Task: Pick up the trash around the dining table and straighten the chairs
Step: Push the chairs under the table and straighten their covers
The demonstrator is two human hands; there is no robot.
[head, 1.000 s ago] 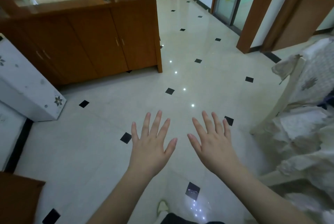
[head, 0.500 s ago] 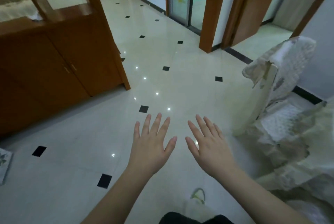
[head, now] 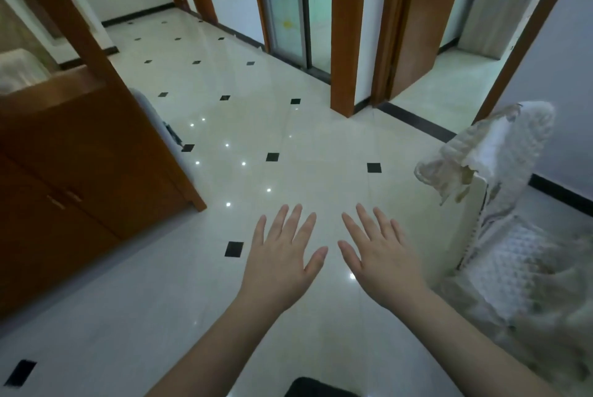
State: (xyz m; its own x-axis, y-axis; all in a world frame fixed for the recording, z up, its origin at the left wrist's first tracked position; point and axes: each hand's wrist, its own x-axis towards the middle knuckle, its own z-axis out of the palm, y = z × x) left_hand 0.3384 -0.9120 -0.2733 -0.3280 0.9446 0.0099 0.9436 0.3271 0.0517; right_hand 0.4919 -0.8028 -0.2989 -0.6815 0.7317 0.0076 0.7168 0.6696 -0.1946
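Nearest the camera, left hand (head: 278, 263) and right hand (head: 383, 260) hover side by side, palms down over the tiled floor (head: 288, 153). Each grip is wide, fingers straight and spread, holding nothing, touching nothing. Since a second ago the view has swung right: the white box at left is gone, the wooden cabinet (head: 80, 165) has slid toward the left edge, and the cloth-covered chair (head: 500, 204) sits further into frame at right, near the right hand but apart from it. Likely turning toward that chair to straighten it. No trash or dining table visible; doorways beyond.
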